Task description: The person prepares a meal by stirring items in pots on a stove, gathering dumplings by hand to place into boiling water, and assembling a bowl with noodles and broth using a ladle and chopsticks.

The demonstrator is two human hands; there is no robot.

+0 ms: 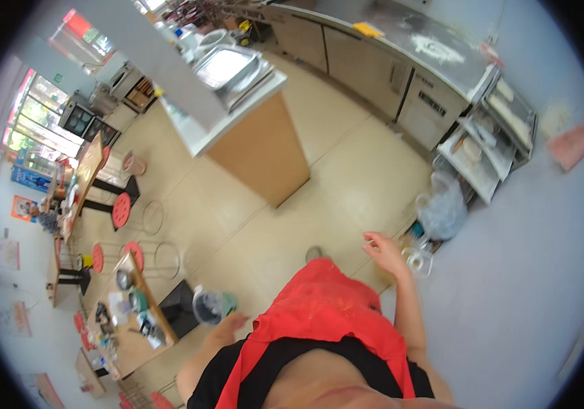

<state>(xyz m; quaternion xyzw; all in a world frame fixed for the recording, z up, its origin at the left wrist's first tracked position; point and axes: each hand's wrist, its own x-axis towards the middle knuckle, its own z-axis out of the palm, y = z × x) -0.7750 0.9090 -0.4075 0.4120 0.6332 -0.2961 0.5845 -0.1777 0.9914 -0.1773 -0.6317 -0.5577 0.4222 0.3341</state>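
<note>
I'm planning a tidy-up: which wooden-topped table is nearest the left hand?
The cluttered table beside the bin near the left hand; the other tables stand farther left.

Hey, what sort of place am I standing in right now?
Probably a small bakery or eatery, with cooking and seating in one room. A long steel counter carries white, flour-like powder, metal trays are racked at its end, and red-topped stools stand near wooden tables.
</note>
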